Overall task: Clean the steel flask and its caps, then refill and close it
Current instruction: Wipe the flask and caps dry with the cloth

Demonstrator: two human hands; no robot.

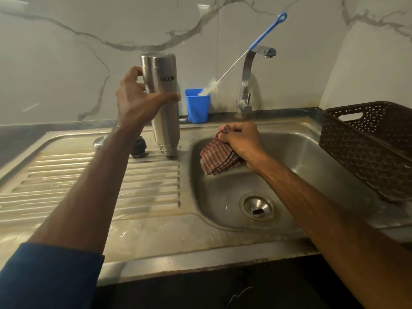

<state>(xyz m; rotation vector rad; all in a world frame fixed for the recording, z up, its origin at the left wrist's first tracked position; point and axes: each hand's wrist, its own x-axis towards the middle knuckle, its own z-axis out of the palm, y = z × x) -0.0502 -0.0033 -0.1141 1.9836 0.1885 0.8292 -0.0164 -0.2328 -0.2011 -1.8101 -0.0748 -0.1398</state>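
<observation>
The steel flask (163, 121) is upside down, its open threaded mouth just above the drainboard (89, 188). My left hand (138, 99) grips its body near the middle. A dark inner cap (138, 148) lies on the drainboard just left of the flask's mouth, partly behind my forearm. A shiny steel cap (98, 143) shows further left, mostly hidden by the same arm. My right hand (239, 141) holds a folded red and white checked cloth (216, 157) over the left rim of the sink basin (312, 157).
A blue cup (197, 108) with a blue-handled bottle brush (245, 54) stands behind the sink. The steel tap (247, 81) rises beside it, no water running. A dark woven basket (365, 148) sits at the right edge. The drain (257, 207) lies low in the basin.
</observation>
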